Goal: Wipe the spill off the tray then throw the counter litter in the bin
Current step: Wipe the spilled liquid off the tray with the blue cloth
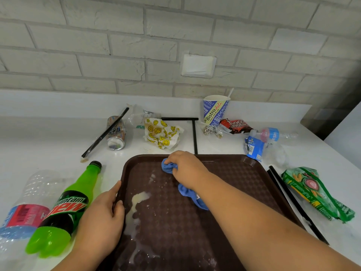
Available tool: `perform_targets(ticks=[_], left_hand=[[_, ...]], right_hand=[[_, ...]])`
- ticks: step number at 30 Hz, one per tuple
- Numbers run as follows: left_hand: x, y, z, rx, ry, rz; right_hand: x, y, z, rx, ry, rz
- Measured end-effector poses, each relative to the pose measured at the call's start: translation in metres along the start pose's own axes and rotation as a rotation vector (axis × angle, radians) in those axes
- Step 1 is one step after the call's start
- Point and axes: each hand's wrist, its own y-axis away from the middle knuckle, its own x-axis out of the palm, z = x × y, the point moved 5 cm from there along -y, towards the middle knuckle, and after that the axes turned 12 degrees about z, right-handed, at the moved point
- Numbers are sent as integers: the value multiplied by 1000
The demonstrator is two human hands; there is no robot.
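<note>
A dark brown tray (234, 173) lies on the white counter in front of me. A pale milky spill (137, 199) runs down its left side, with smears lower down. My right hand (185, 167) grips a blue cloth (187, 192) at the tray's far middle, part of the cloth trailing under my wrist. My left hand (103, 214) holds the tray's left rim, thumb on the edge. Litter lies around the tray: a green soda bottle (64, 210), a clear water bottle (25, 208), a crushed can (115, 133), a smiley-print wrapper (162, 134) and a paper cup (214, 110).
On the right lie a chocolate wrapper (237, 126), a foil ball (213, 131), a blue packet (254, 148), a crushed clear bottle (273, 134) and a green snack bag (312, 192). Black straws (105, 133) lie among them. A brick wall (136, 45) backs the counter. No bin is in view.
</note>
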Motion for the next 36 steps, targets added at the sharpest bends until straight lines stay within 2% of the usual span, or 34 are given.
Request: perform_targets(ticks=[3,6,8,11,14,17,22,25,27,29,33,36], left_hand=[[1,-1,1,-5,-2,4],[0,-1,2,-9,-10,5],[0,-1,1,-5,-9,2],[0,0,0,6,-8,0],[0,-1,1,3,-11,-4],[0,-1,1,-1,-20,2],[0,-1,1,2,-19,-5],[0,0,0,0,-23,0],[1,0,1,-3,-24,1],[0,0,0,-6,-19,-1],[-2,-1,-1,-1,-15,-2],[-6,-1,-2,4,-22,-10]], right_hand=[[8,6,13,-114,-38,-61],[10,17,22,-233,-76,4],[6,13,16,-212,-142,-29],[7,8,11,-110,-86,-82],[17,14,27,-205,-79,-80],[16,20,29,-280,-102,23],[10,19,20,-191,-111,-83],[16,25,32,-241,8,25],[15,32,28,-286,-67,66],[8,36,14,-252,-175,14],[12,35,-1,-120,-107,-72],[22,44,14,-271,-103,-112]])
